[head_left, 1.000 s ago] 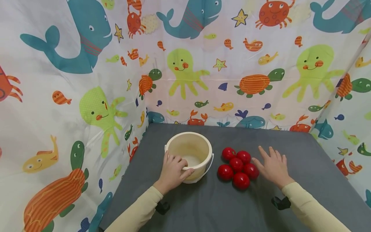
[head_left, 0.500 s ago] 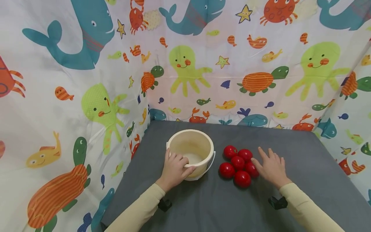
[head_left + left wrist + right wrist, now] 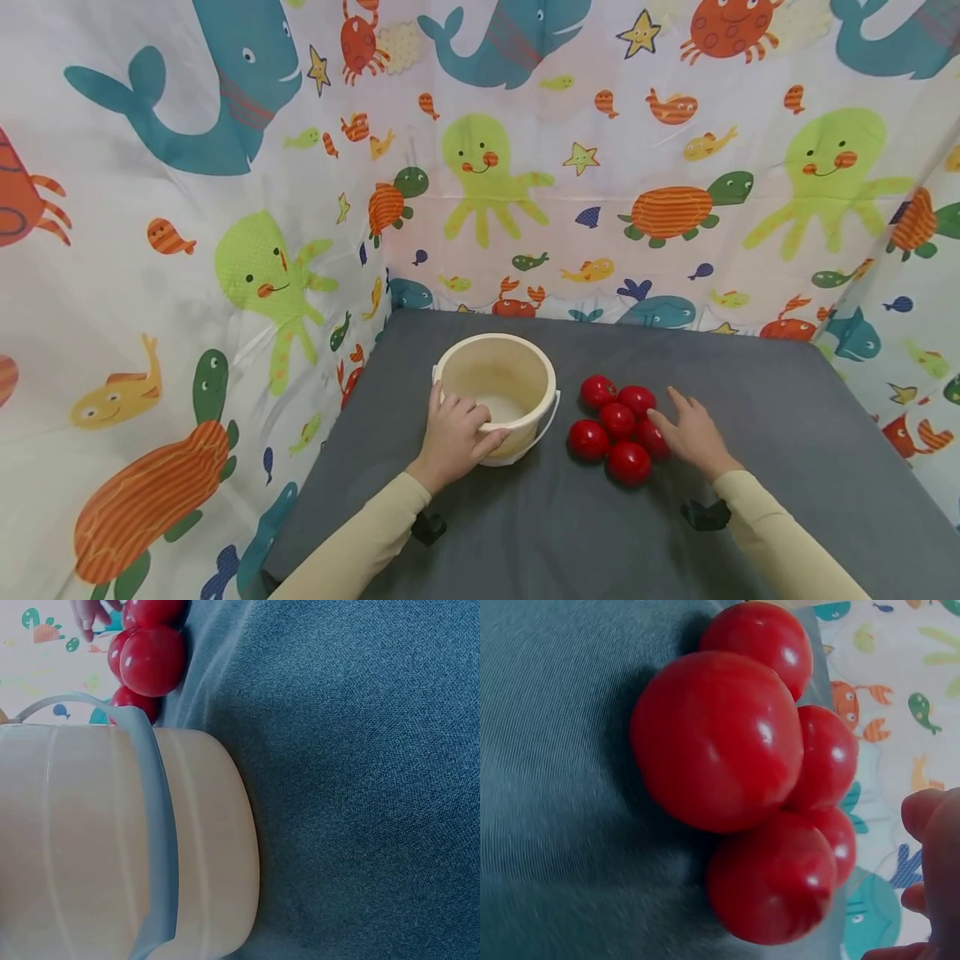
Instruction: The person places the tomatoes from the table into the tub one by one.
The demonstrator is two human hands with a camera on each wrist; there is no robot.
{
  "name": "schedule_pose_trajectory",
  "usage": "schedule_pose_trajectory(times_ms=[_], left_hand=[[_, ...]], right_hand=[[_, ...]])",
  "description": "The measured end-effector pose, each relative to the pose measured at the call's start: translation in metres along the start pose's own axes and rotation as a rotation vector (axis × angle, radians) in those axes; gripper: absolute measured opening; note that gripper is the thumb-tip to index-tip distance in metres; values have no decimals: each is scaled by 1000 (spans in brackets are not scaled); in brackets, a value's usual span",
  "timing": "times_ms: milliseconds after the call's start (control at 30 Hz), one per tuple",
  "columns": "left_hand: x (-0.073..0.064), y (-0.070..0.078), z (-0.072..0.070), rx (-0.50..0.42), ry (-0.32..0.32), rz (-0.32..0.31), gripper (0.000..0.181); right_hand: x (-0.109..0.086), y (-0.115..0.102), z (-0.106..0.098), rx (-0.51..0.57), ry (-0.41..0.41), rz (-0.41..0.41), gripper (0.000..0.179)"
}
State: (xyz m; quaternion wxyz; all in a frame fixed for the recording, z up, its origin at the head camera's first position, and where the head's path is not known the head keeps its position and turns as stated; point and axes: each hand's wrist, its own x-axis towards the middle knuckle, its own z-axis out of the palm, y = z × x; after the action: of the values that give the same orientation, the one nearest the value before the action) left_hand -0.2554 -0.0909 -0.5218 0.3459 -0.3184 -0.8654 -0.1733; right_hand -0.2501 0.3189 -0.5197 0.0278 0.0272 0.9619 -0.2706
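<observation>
A cream bucket with a white wire-like handle stands upright on the grey cloth. My left hand grips its near rim, fingers curled over into the mouth and thumb outside. In the left wrist view the bucket's ribbed side and pale handle fill the left part. Right of the bucket lie several red tomatoes in a tight cluster. My right hand hovers at the cluster's right side, fingers extended and holding nothing. In the right wrist view its fingers are beyond the tomatoes.
The dark grey cloth covers the table. White curtains printed with sea animals hang at the back, left and right. Dark straps with the wrist cameras sit below both wrists.
My right hand has moved slightly left towards the tomatoes, its fingers drawing closer together. The left hand keeps its grip on the bucket. The head view has shifted slightly.
</observation>
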Motion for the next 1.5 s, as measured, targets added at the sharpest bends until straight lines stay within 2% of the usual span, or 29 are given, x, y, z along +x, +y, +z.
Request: schedule_pose_trajectory(times_ms=[100, 400, 633, 867, 1500], left_hand=[[1, 1, 0, -3, 0, -2, 48], [-1, 2, 1, 6, 0, -5, 46], [1, 2, -2, 4, -14, -14, 40], [2, 2, -3, 1, -10, -16, 39], [1, 2, -2, -6, 2, -7, 40]], right_hand=[[2, 5, 7, 42, 5, 9, 78], [-1, 8, 25, 108, 90, 72, 63], [-2, 9, 34, 142, 131, 66, 52], [-2, 11, 37, 172, 122, 95, 53], [-3, 15, 35, 174, 146, 54, 46]])
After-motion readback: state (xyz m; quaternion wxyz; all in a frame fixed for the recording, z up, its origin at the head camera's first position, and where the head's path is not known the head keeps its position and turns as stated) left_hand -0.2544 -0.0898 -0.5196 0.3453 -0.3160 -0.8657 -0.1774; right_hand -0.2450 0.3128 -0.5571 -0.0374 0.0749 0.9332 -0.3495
